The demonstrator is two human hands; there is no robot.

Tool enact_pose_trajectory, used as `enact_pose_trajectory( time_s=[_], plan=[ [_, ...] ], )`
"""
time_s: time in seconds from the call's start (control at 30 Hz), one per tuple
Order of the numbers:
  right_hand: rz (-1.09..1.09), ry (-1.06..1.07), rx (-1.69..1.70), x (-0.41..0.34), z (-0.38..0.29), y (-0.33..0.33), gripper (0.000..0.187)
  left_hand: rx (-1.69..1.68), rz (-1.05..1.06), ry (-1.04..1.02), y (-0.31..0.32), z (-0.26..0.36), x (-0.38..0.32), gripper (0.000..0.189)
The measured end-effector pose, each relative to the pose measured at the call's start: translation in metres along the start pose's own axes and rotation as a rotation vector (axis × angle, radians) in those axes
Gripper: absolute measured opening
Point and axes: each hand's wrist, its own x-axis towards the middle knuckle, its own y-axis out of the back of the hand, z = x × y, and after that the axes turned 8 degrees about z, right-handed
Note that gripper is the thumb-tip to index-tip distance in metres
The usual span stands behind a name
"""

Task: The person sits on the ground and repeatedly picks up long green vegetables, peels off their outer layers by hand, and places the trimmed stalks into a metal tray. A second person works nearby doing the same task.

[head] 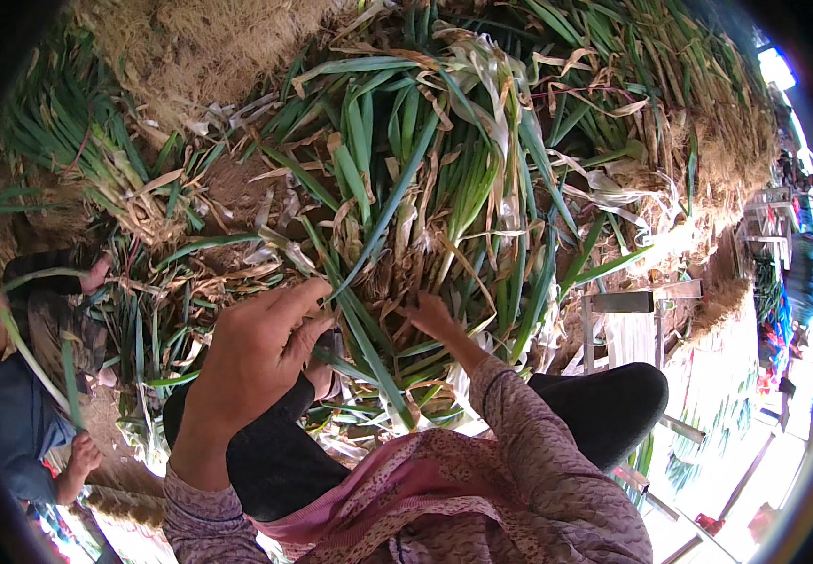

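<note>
My left hand [255, 349] is raised in front of my knee, fingers curled and thumb near the index finger. The narrow end of a long green onion leaf [394, 194] meets its fingertips; whether they pinch it is unclear. Lower down and to the right, my right hand [433, 317] reaches to the root ends of a heap of green onions [406, 233]. Its fingertips are partly lost among the stems, so a grip cannot be made out. Dry, papery leaves [498, 92] lie over the green ones in the heap.
Rooty bundles of green onions are stacked at the upper left [209, 49] and upper right [724, 141]. A tied bunch [117, 169] lies left. Another person [19, 409] sits at the left, an onion stalk in hand. A metal stool [621, 302] stands right of my knee.
</note>
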Motion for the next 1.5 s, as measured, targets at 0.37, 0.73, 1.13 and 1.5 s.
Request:
enact_pose_trajectory(
  time_s=[0.37, 0.73, 1.13, 1.5],
  plan=[
    [-0.186, 0.250, -0.622, 0.005, 0.140, 0.083, 0.035, 0.020, -0.137, -0.391, -0.027, 0.024, 0.002, 0.032],
    [0.157, 0.312, -0.280, -0.001, 0.069, 0.056, 0.017, -0.195, -0.195, -0.778, -0.041, 0.110, -0.036, 0.027],
    [-0.179, 0.385, -0.667, 0.002, 0.077, 0.058, 0.018, -0.256, -0.100, -0.757, -0.037, 0.104, -0.035, 0.028],
    [0.069, -0.638, 0.443, 0.029, 0.024, -0.002, 0.052, -0.228, -0.071, -0.723, -0.048, 0.105, -0.037, 0.025]
  ],
)
